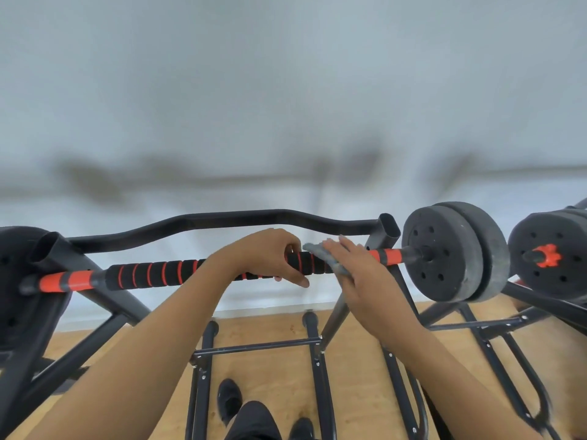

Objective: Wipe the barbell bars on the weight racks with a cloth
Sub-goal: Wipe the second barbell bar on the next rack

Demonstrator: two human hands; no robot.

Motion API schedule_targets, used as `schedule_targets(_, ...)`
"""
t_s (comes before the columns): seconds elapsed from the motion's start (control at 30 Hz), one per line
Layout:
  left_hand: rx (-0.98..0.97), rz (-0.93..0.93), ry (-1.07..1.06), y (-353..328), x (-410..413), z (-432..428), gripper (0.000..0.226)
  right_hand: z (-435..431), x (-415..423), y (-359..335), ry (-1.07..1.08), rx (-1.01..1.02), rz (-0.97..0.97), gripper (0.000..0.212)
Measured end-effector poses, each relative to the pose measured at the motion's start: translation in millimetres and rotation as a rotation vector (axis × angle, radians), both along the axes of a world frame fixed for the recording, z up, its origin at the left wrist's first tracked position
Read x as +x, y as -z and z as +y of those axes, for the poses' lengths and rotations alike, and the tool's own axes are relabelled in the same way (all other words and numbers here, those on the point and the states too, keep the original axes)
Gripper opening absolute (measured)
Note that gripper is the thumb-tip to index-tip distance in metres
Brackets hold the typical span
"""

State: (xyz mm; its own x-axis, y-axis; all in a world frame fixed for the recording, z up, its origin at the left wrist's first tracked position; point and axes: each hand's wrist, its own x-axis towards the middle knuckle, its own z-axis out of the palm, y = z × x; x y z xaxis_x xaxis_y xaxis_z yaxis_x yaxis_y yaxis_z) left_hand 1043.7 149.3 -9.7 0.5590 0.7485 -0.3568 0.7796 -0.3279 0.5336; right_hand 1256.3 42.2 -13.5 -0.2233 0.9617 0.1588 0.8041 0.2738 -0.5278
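Curling round the racked bar (152, 274), the left grip (270, 258) holds it; the right grip (362, 277), fingers straight, presses a cloth (313, 249) there.

The left hand (266, 255) grips the bar (152, 273) resting on the rack (389, 228) — just beside it, the right hand (362, 281), fingers straight, presses a grey cloth (316, 250) onto the bar near the plates (444, 252).

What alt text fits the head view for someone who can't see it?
A person's right hand presses a grey cloth against a black-and-orange barbell bar resting on a black rack, while the left hand grips the bar beside it. Black weight plates sit on the bar's right end.
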Motion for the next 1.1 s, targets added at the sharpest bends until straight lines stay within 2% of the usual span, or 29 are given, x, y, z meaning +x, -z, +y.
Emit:
schedule_targets(0.1, 0.412, 0.162, 0.008, 5, -1, -22, 0.047, 18, 5, -29, 0.154, -0.017, 0.200, 0.039)
schedule_targets(0.17, 0.559, 0.219, 0.013, 15, 2, -36, 0.041, 30, 5, -39, 0.161, 0.069, 0.139, 0.035)
schedule_targets(0.27, 0.750, 0.300, -0.035, 31, 9, -45, 0.030, 41, -5, -32, 0.055, 0.158, -0.079, 0.029)
schedule_targets(0.4, 0.706, 0.336, -0.121, 35, 14, -37, 0.023, 38, -20, 12, -0.062, 0.090, -0.262, 0.031)
schedule_targets(0.5, 0.588, 0.336, -0.094, 33, 14, -27, 0.023, 35, -17, 37, -0.040, 0.119, -0.298, 0.055)
schedule_targets(0.77, 0.380, 0.318, -0.061, 28, 12, -13, 0.031, 8, -16, 16, -0.101, 0.133, -0.425, 0.078)
schedule_targets(0.9, 0.257, 0.276, -0.040, 25, 11, -7, 0.036, -26, -4, 20, -0.159, 0.130, -0.401, 0.077)
schedule_targets(1.0, 0.349, 0.240, -0.023, 23, 9, -11, 0.041, -34, 8, 13, -0.095, 0.112, -0.212, 0.070)
schedule_targets(1.1, 0.695, 0.210, -0.070, 27, 7, -30, 0.041, -24, 12, -13, 0.004, 0.067, -0.031, 0.049)
